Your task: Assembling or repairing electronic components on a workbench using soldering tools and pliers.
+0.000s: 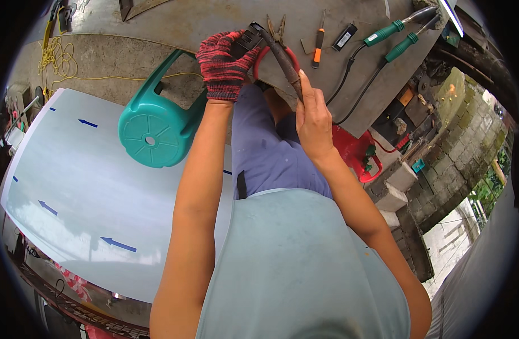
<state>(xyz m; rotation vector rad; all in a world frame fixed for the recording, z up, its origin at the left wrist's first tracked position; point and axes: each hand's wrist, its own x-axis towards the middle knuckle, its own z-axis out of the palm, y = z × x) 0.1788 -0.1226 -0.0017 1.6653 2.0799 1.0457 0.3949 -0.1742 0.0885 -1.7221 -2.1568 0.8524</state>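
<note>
My left hand [224,65], in a red and black knit glove, grips a small black rectangular part [248,40] above the metal table. My right hand [315,116] is bare and closed around the lower end of a long, rusty brown file [282,59]. The file's far end rests against or just over the right side of the black part; which of the two I cannot tell. Behind the file lie pliers [277,33] with red handles, jaws pointing away from me. The file hides part of them.
On the metal table [180,22] lie an orange and black screwdriver [319,42], a small black box [344,37] and two green-handled soldering irons [386,34] with black cords. A teal plastic stool [152,133] stands left, beside a large white panel [101,192]. A red plastic seat [353,150] is right.
</note>
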